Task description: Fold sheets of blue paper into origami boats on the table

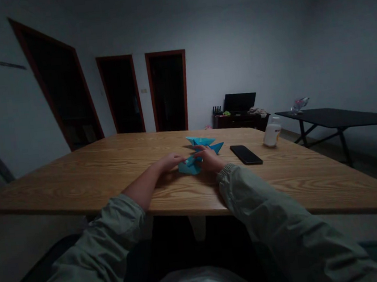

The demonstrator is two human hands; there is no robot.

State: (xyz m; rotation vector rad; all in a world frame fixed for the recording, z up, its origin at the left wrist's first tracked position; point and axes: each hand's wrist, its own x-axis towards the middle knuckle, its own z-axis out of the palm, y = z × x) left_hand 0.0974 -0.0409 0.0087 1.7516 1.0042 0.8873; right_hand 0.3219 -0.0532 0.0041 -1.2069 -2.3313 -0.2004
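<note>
A piece of folded blue paper [190, 167] lies low over the wooden table [110, 167], between my two hands. My left hand [171, 161] closes its fingertips on the paper's left upper edge. From the right, my right hand [208, 158] grips the same paper at its upper right side, thumb and fingers pressed together. Just behind my right hand, two folded blue paper shapes with pointed tips [202, 141] [217, 147] stand on the table, partly hidden by the fingers.
A black phone [245, 154] lies right of my right hand. Farther right stands a white bottle [272, 132]. Beyond the table are a dark cabinet [240, 121] with a monitor [240, 102], and a black folding table [344, 116] on the right.
</note>
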